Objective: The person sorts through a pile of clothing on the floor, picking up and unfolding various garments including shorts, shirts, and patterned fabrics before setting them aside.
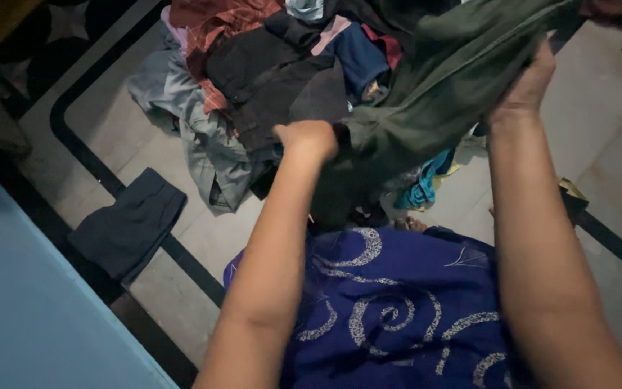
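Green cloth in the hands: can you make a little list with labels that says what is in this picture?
held thing: dark green garment, lifted above the pile
left hand: closed on the garment's lower edge
right hand: gripping the garment higher up
pile of clothes: mixed colours, heaped on the floor
folded dark cloth: lying apart from the pile, at the left
floor: pale tiles with dark stripes
blue surface: bottom left corner
person's dress: blue with pale swirls

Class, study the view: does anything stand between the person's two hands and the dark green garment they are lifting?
Nothing visible does. The left hand is closed on the dark green fabric garment, and the right hand grips its upper part. The heap of mixed clothes lies behind and below it on the tiled floor.
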